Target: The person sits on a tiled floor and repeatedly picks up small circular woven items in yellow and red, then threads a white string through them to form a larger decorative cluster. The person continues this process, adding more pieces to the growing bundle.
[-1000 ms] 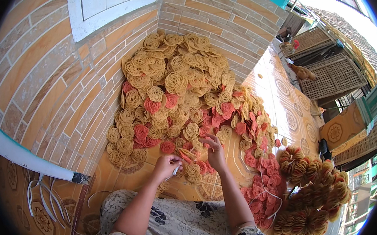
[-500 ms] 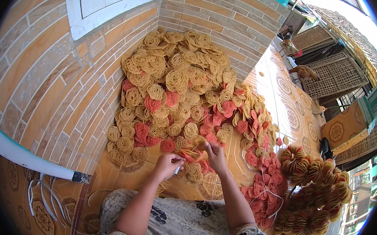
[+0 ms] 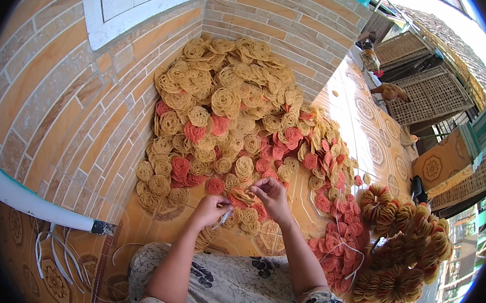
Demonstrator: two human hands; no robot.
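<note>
1. The fingers of my left hand (image 3: 209, 210) are clenched in a pinch on a white strip (image 3: 224, 218), probably so it cannot slip; those of my right hand (image 3: 273, 201) curl together beside a small clutch of discs (image 3: 244, 196), and I cannot tell whether they grip one.
2. Beyond both sets of fingers, a large heap (image 3: 224, 102) of lacy tan and pink discs spreads back, its near edge close by, likely for a short reach.
3. Well to the right of my right fingers lies a bundle (image 3: 394, 286) packed edge-on, presumably kept apart from loose pieces.
4. Between it and those fingers, pink discs (image 3: 333, 267) lie under white string (image 3: 362, 261), perhaps to stay together.
5. The small clutch sits between my two hands' fingertips, apparently steadied from the left.
</note>
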